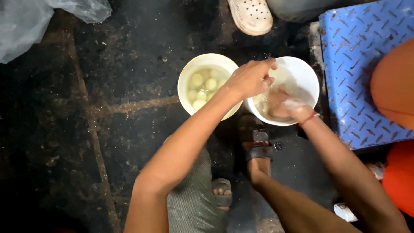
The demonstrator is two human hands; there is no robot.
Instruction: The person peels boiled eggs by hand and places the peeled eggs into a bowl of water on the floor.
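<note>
Item: right hand (284,105) sunk in white bowl (308,77), grip unclear; left hand (252,77) loosely curled on its nine-o'clock rim; egg bowl (189,75) farther nine.

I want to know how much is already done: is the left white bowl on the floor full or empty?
Partly full: the left bowl holds several pale round pieces sitting in cloudy liquid, below its rim.
</note>
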